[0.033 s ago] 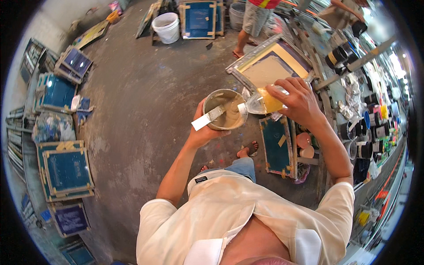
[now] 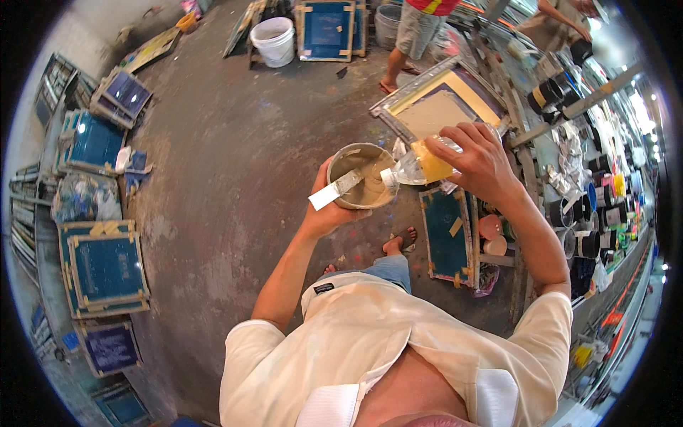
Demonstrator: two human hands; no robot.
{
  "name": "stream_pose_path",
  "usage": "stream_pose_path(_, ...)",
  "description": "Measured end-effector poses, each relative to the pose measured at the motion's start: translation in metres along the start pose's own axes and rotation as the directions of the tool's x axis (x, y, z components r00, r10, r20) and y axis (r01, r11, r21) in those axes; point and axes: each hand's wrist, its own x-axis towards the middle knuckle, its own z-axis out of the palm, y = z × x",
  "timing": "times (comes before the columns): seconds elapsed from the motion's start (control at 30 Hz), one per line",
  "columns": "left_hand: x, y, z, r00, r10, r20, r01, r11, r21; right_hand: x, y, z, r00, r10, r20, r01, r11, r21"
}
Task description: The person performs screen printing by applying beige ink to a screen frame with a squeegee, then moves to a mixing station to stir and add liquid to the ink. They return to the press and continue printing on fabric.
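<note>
My left hand (image 2: pixel 329 219) is wrapped round a round pot (image 2: pixel 356 151) and holds it in front of my waist. Thick beige paste (image 2: pixel 376 186) lies in the pot. A flat scraper (image 2: pixel 329 196) with a white end leans across the left side of its rim, its other end smeared with paste. From the right, my right hand (image 2: pixel 473 160) grips a clear plastic bottle (image 2: pixel 409 169) with a yellow band or contents. The bottle is tipped, its white mouth end at the pot's right rim. I cannot tell whether anything flows from it.
A framed printing screen (image 2: pixel 434 107) with beige paste lies beyond my right hand. A blue screen (image 2: pixel 449 231) leans below that arm. More framed screens (image 2: pixel 107 270) stand along the left. A white bucket (image 2: pixel 274 44) and a person's legs (image 2: pixel 407 50) are ahead; pots (image 2: pixel 587 242) crowd the right.
The surroundings have shifted slightly in the view. Both hands keep their holds on the pot and bottle, and the bottle's tilt looks about the same.
</note>
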Motion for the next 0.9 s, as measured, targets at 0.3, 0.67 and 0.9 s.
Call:
stream_pose_path(0.3,-0.09,0.029,-0.063,0.981,-0.012,-0.195,0.01,1.0,-0.008,0.106,-0.108,-0.041,0.862,-0.505,-0.046,0.454,0.809,-0.374)
stream_pose_path(0.67,-0.135,0.012,-0.079,0.946,0.004,-0.323,-0.041,0.993,-0.109,0.136,-0.177,-0.071,0.759,-0.643,0.105,0.572,0.58,-0.58)
stream_pose_path(0.9,-0.139,-0.015,-0.075,0.962,0.006,-0.273,-0.032,0.996,-0.088,0.123,-0.194,-0.079,0.79,-0.59,0.166,0.554,0.572,-0.605)
